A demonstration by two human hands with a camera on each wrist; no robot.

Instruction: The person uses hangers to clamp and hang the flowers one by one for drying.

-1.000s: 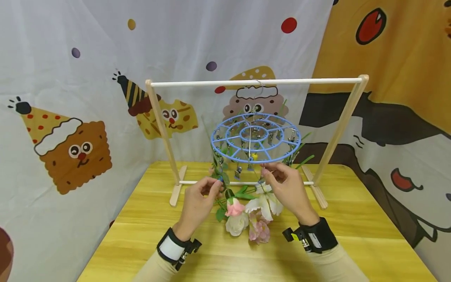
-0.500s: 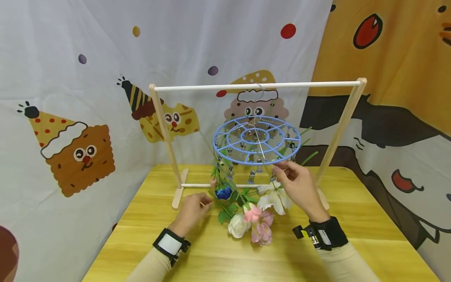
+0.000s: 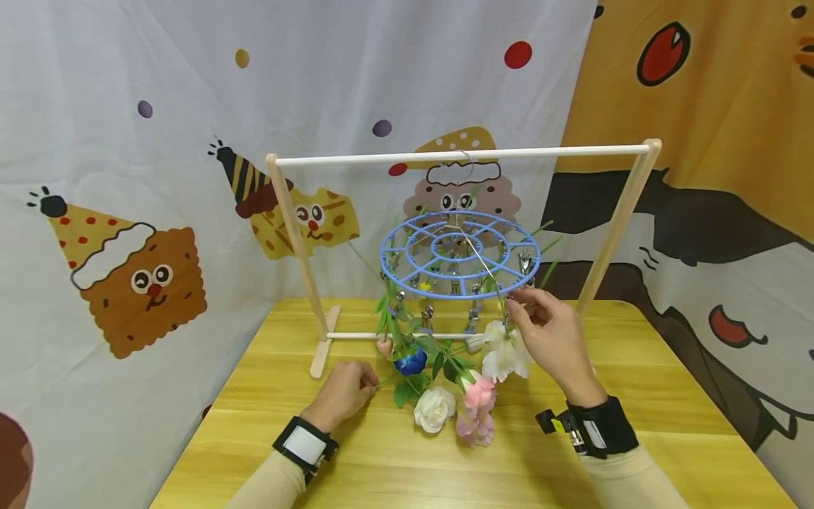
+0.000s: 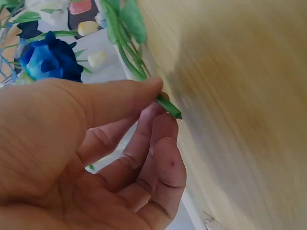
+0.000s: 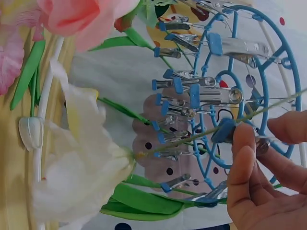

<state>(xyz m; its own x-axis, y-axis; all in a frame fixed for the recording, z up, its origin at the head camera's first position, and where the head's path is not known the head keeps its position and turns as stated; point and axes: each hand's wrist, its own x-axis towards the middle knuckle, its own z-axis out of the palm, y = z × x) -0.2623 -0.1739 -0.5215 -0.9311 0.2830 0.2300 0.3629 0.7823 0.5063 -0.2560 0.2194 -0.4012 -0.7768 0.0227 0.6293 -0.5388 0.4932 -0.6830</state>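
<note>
Close over the left part of the table, my left hand [image 3: 343, 394] pinches the cut end of a green flower stem [image 4: 169, 106] between thumb and fingers. A blue rose [image 3: 410, 361] hangs just beyond it. My right hand [image 3: 552, 338] is at the near right rim of a round blue clip hanger [image 3: 461, 295]. In the right wrist view its fingers hold a metal clip with a blue tip [image 5: 223, 130]. The thin stem of a white lily [image 3: 505, 353] passes at this clip, its bloom hanging head down.
The hanger hangs from the white bar [image 3: 356, 160] of a wooden stand [image 3: 299, 247]. Several clips and stems dangle beneath it. A white rose [image 3: 435, 409] and pink flowers [image 3: 477, 399] are low over the table [image 3: 407, 474]. A printed curtain [image 3: 331, 85] stands behind.
My left hand has come away from the hanger's clips, down and left to a stem end. My right hand has shifted right, the hanger has turned, and the blue rose has come into sight.
</note>
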